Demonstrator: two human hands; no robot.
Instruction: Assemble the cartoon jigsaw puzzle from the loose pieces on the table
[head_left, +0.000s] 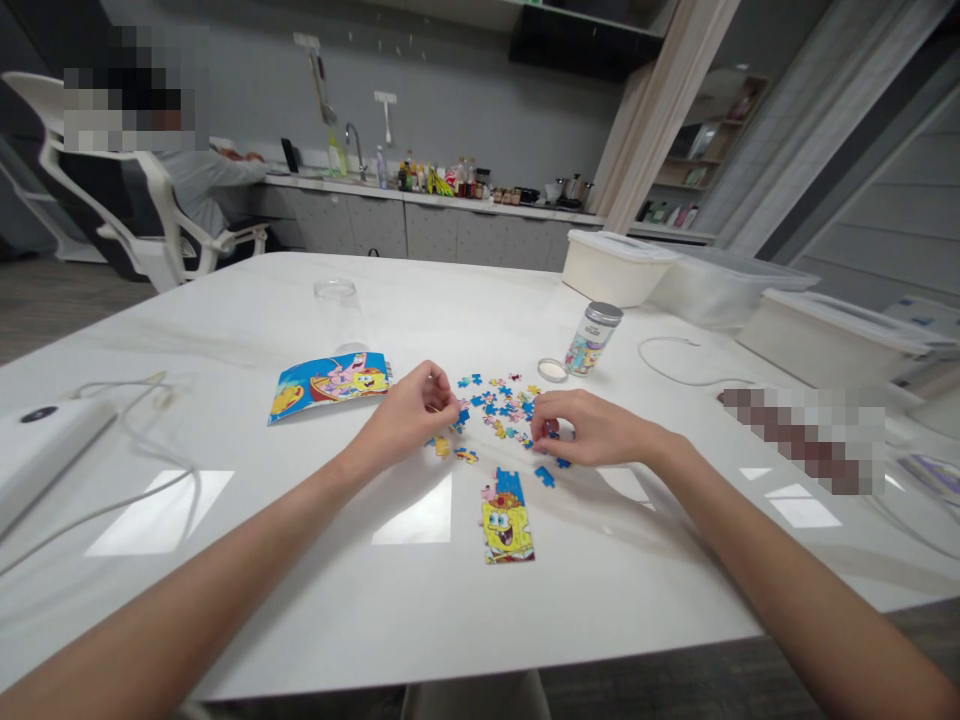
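Note:
Loose jigsaw puzzle pieces [491,405], mostly blue with some yellow and pink, lie in a scattered pile between my hands. My left hand [420,408] is at the pile's left edge, thumb and fingers drawn together beside blue pieces; what they pinch, if anything, is hidden. On the right edge, my right hand [581,425] has curled fingers down at the pieces, and its fingertips are partly hidden. Nearer to me lies a joined puzzle section [508,518] with a yellow cartoon character. A curved picture sheet [330,385] of cartoon characters rests left of my left hand.
A cartoon-printed tin [592,338] stands behind my right hand, beside a round lid [553,370]. A clear jar [337,312] is at the back left. Lidded bins [619,268] line the right; cables [161,470] lie on the left. A person [202,185] sits beyond the table.

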